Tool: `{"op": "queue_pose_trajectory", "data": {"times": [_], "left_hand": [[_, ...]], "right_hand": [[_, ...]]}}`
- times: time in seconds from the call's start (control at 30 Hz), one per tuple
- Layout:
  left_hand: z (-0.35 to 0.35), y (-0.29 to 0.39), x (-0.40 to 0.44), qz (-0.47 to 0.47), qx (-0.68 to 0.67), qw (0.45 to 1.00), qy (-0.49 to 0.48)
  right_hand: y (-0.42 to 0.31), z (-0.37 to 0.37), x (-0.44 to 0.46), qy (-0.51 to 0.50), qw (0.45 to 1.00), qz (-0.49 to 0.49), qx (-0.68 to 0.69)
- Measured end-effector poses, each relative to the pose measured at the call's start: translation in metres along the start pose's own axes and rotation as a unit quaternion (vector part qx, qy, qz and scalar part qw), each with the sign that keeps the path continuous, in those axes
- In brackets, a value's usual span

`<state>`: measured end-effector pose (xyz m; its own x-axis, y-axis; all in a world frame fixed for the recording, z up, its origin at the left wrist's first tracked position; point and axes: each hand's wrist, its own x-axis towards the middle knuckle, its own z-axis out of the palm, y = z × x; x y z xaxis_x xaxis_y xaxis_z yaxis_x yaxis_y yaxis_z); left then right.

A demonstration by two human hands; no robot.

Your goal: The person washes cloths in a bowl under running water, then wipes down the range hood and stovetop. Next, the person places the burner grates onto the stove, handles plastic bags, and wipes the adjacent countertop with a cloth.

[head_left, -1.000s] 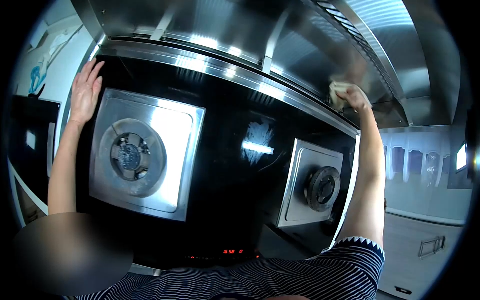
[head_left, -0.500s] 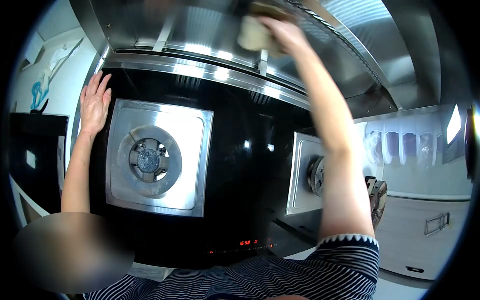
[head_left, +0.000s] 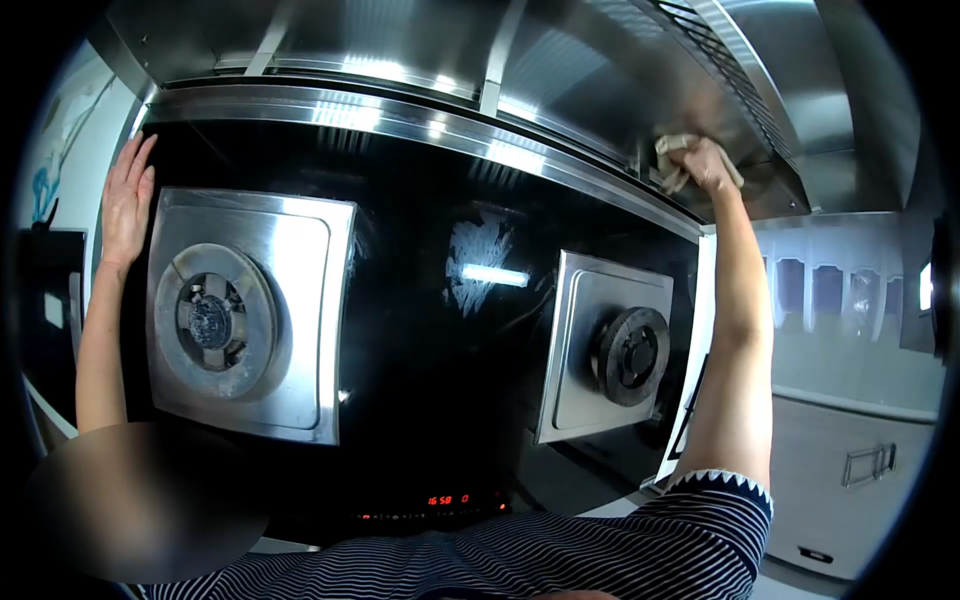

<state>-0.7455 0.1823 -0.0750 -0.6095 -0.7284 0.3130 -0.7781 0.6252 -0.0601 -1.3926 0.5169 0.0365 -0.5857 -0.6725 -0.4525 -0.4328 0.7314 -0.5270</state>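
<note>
My right hand [head_left: 706,166] grips a beige cloth [head_left: 676,158] and presses it to the steel back panel [head_left: 570,80], near that panel's lower right corner. Flat on the far left edge of the black glass cooktop [head_left: 430,370] lies my left hand [head_left: 126,205], fingers stretched out and holding nothing. Beside it is the left burner [head_left: 215,320] on its square steel plate [head_left: 305,385]. The right burner [head_left: 632,355] sits below my right forearm's left side. A whitish smear [head_left: 480,250] shows on the glass between the two burners.
A steel ledge [head_left: 330,112] runs along the cooktop's back. A slotted steel strip [head_left: 715,60] slants across the upper right. Red digits [head_left: 447,500] glow at the front edge. Blue-handled scissors [head_left: 45,190] lie at the left, and a drawer front [head_left: 840,480] stands at the right.
My right hand has moved right and down along the steel panel with the cloth. The view has shifted, showing the right burner fully. My left hand stays on the cooktop's left edge.
</note>
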Motion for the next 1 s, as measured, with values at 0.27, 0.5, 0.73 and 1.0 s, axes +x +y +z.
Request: {"op": "queue_pose_trajectory", "data": {"times": [0.27,0.5,0.73,1.0], "left_hand": [[0.001,0.000,0.000,0.002,0.002,1.000,0.007],[0.006,-0.001,0.001,0.011,-0.002,1.000,0.008],[0.002,0.002,-0.003,0.000,-0.010,1.000,0.017],[-0.004,0.005,-0.001,-0.028,-0.048,0.998,0.003]], "right_hand": [[0.089,0.018,0.058,0.131,0.892,0.050,-0.429],[-0.035,0.089,0.029,0.142,0.901,-0.071,-0.403],[-0.064,0.125,0.066,0.061,0.912,-0.138,-0.383],[-0.201,0.179,0.013,0.035,0.990,-0.130,-0.050]]}}
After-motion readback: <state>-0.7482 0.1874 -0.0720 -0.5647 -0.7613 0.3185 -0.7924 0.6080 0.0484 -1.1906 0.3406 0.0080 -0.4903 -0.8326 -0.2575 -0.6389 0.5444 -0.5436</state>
